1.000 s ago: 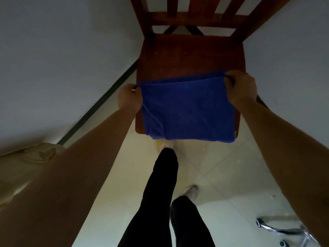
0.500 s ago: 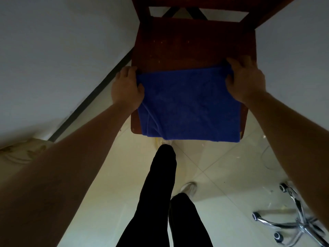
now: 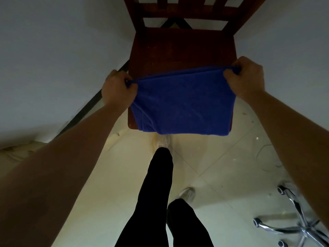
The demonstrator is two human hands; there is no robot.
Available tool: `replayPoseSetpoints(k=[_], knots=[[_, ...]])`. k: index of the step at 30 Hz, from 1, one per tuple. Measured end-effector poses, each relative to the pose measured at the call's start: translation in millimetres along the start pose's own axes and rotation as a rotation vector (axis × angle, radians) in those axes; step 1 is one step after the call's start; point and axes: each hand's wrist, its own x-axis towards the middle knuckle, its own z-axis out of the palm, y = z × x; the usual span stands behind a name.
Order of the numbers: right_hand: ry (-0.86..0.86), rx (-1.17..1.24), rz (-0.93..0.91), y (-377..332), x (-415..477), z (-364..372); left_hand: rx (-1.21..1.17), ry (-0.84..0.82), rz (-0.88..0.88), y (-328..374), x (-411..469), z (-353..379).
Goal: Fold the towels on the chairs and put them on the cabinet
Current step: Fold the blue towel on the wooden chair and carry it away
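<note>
A blue towel, folded into several layers, hangs over the front half of a dark red wooden chair seat. My left hand pinches the towel's far left corner. My right hand pinches its far right corner. The far edge is lifted and pulled taut between both hands, while the near edge droops past the seat's front. The cabinet is not in view.
The chair stands against pale walls, with its slatted back at the top. My dark-trousered legs stand on the tiled floor just before the seat. A chrome office-chair base with castors sits at the lower right.
Half a second ago both hands lay flat on the towel's far corners. Now both are closed on those corners and the far edge is raised off the seat.
</note>
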Motion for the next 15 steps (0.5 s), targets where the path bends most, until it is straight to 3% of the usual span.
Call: replayPoseSetpoints(k=[5, 10, 11, 14, 15], knots=[[0.066, 0.247, -0.048, -31, -30, -57, -0.243, 0.204, 0.043, 36, -31, -54], [0.302, 0.221, -0.311, -53, -89, -115, -0.311, 0.435, 0.089, 70, -80, -111], [0.318, 0.174, -0.347, -51, -105, -127, -0.308, 0.444, 0.09, 72, -95, -119], [0.165, -0.192, -0.309, -38, -138, -147, 0.065, 0.245, 0.133, 63, -128, -127], [0.168, -0.195, -0.284, -33, -147, -153, 0.068, 0.246, 0.089, 61, -136, -130]])
